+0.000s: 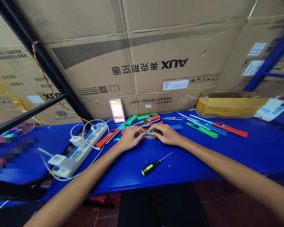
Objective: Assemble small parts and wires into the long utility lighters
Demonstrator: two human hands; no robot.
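Observation:
My left hand (pixel 132 137) and my right hand (pixel 167 133) meet over the blue table, fingertips pinched around a red stick lighter (pixel 147 128) with teal parts. Much of this lighter is hidden by the fingers. A small metallic piece (pixel 150 137) lies just below the fingertips. In front of the hands rests a black-and-yellow screwdriver (pixel 151 167), its tip pointing up and right. Left of my left hand are a red lighter (pixel 107 138) and a green lighter (pixel 132 120). Past my right hand lies a blue casing (pixel 176 127).
Red, blue and green stick lighters (pixel 234 129) with metal rods lie to the right. A white power strip (pixel 84 149) with chargers and cables stands left. A lit, blurred phone (pixel 117 110) leans against the cardboard (pixel 153 47). A yellow-taped box (pixel 224 107) sits back right.

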